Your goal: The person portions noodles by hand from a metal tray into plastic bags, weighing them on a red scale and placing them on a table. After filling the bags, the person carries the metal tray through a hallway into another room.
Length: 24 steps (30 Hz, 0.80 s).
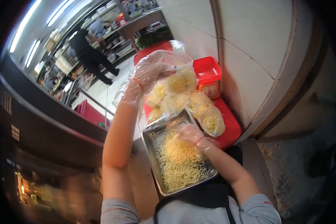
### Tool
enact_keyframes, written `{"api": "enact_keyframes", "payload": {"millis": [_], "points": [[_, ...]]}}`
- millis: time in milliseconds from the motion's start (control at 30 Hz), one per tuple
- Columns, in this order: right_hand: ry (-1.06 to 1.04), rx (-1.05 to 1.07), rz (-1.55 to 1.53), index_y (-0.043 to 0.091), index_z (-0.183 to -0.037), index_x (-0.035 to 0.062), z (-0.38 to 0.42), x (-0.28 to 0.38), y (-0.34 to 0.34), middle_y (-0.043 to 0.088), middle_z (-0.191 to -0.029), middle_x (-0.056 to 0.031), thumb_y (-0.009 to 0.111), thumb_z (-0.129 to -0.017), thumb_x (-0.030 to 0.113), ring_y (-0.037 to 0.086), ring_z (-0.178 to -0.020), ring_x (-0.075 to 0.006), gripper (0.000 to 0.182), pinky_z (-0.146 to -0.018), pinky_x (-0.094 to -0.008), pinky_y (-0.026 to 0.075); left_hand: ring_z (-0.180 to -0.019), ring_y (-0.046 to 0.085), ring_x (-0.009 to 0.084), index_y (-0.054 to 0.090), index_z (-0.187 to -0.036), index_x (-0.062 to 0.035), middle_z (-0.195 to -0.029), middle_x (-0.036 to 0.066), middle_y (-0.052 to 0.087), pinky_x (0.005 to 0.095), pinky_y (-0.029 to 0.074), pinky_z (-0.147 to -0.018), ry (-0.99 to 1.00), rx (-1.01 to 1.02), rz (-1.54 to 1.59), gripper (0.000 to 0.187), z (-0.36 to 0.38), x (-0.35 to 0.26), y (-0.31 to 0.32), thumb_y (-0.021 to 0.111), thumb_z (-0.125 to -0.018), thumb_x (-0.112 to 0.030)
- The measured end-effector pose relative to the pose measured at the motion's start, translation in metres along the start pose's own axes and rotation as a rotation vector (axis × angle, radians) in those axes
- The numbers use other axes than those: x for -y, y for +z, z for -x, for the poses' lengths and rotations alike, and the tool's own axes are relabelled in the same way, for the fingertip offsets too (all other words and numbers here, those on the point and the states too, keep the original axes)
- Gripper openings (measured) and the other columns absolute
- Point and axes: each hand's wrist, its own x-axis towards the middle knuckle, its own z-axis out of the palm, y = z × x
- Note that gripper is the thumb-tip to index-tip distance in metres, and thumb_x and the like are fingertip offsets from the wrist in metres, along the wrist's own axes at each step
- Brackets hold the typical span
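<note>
My left hand [150, 73], in a clear plastic glove with a red band at the wrist, is raised above the far end of the tray. Its fingers are closed on the upper part of a clear plastic bag [182, 80] with yellow noodles inside. Also gloved, with a red wrist band, my right hand [191, 135] is at the right side of the metal tray [152, 156], touching or just above the loose noodles. Its fingers are blurred, so their grip does not show. A heap of yellow noodles [180, 161] fills much of the tray.
Several filled bags of noodles [212, 124] lie beyond the tray on a red surface [231, 128]. An orange scale [209, 89] with a red pan [207, 70] stands by the tiled wall [250, 56]. Farther off, a person in dark clothes [86, 48] stands by kitchen shelves.
</note>
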Motion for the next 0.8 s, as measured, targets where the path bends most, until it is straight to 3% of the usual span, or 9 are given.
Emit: {"api": "enact_keyframes", "payload": {"millis": [67, 167, 333, 400, 467, 600, 667, 733, 800], "points": [[-0.203, -0.165, -0.240, 0.070, -0.088, 0.0087, -0.008, 0.011, -0.026, 0.066, -0.080, -0.0112, 0.065, -0.080, 0.024, 0.063, -0.080, -0.0305, 0.018, -0.076, -0.0376, 0.050, -0.102, 0.062, 0.0207, 0.046, -0.133, 0.0001, -0.125, 0.013, 0.055, 0.0304, 0.057, -0.083, -0.029, -0.024, -0.020, 0.049, 0.040, -0.005, -0.017, 0.061, -0.087, -0.003], [-0.119, -0.045, -0.084, 0.070, -0.093, 0.0064, -0.017, 0.035, -0.065, 0.066, -0.081, -0.0095, 0.068, -0.081, 0.022, 0.062, -0.078, -0.0252, 0.019, -0.074, -0.0341, 0.050, -0.103, 0.062, 0.0220, 0.039, -0.137, 0.0046, -0.128, 0.014, 0.053, 0.0331, 0.057, -0.082, -0.149, -0.114, -0.024, 0.056, 0.086, 0.030, -0.045, 0.061, -0.085, -0.003], [0.145, 0.152, -0.629, 0.068, -0.098, 0.0021, -0.046, 0.093, -0.128, 0.064, -0.079, -0.0038, 0.064, -0.086, 0.012, 0.060, -0.073, -0.0126, 0.016, -0.068, -0.0264, 0.049, -0.081, 0.068, 0.0200, 0.030, -0.141, 0.0063, -0.117, 0.016, 0.059, 0.0300, 0.056, -0.076, -0.182, -0.098, -0.131, 0.068, 0.133, 0.097, -0.057, 0.047, -0.075, 0.009], [0.187, 0.139, -0.761, 0.067, -0.100, 0.0005, -0.060, 0.117, -0.147, 0.063, -0.078, -0.0024, 0.063, -0.088, 0.010, 0.059, -0.070, -0.0101, 0.016, -0.066, -0.0246, 0.049, -0.088, 0.066, 0.0189, 0.031, -0.141, 0.0058, -0.114, 0.014, 0.061, 0.0287, 0.056, -0.078, -0.323, -0.094, -0.287, 0.067, 0.151, 0.101, -0.055, 0.048, -0.076, 0.009], [0.123, 0.055, -0.825, 0.067, -0.101, -0.0006, -0.078, 0.140, -0.156, 0.062, -0.076, -0.0013, 0.062, -0.088, 0.008, 0.058, -0.067, -0.0095, 0.016, -0.063, -0.0236, 0.049, -0.093, 0.065, 0.0200, 0.030, -0.141, 0.0059, -0.120, 0.015, 0.057, 0.0285, 0.056, -0.078, -0.370, -0.092, -0.167, 0.067, 0.162, 0.116, -0.053, 0.048, -0.076, 0.010], [0.019, 0.003, -0.848, 0.066, -0.101, -0.0015, -0.115, 0.170, -0.150, 0.064, -0.077, -0.0034, 0.062, -0.088, 0.011, 0.060, -0.067, -0.0102, 0.019, -0.063, -0.0246, 0.052, -0.100, 0.062, 0.0223, 0.028, -0.141, 0.0064, -0.136, 0.016, 0.044, 0.0280, 0.057, -0.080, -0.210, -0.010, -0.152, 0.067, 0.167, 0.173, -0.053, 0.046, -0.077, 0.013], [0.036, 0.000, -0.790, 0.066, -0.100, -0.0018, -0.122, 0.179, -0.136, 0.065, -0.077, -0.0044, 0.063, -0.087, 0.013, 0.061, -0.069, -0.0101, 0.020, -0.064, -0.0246, 0.052, -0.100, 0.062, 0.0221, 0.026, -0.144, 0.0011, -0.145, 0.014, 0.033, 0.0280, 0.058, -0.080, -0.294, -0.072, -0.062, 0.070, 0.173, 0.180, -0.049, 0.044, -0.078, 0.014], [0.030, 0.151, -0.748, 0.068, -0.094, 0.0003, -0.126, 0.159, -0.102, 0.068, -0.076, -0.0068, 0.064, -0.084, 0.017, 0.064, -0.070, -0.0113, 0.020, -0.064, -0.0253, 0.053, -0.100, 0.061, 0.0212, 0.026, -0.146, -0.0019, -0.147, 0.013, 0.032, 0.0281, 0.058, -0.080, -0.328, -0.080, 0.150, 0.072, 0.178, 0.176, -0.050, 0.044, -0.078, 0.015], [0.126, 0.359, -0.453, 0.064, -0.106, 0.0001, -0.122, 0.150, -0.085, 0.068, -0.085, -0.0118, 0.064, -0.085, 0.019, 0.066, -0.076, -0.0151, 0.028, -0.066, -0.0276, 0.054, -0.100, 0.061, 0.0209, 0.025, -0.147, -0.0036, -0.148, 0.011, 0.032, 0.0284, 0.058, -0.079, -0.249, -0.085, 0.037, 0.074, 0.182, 0.181, -0.055, 0.045, -0.078, 0.015]]}}
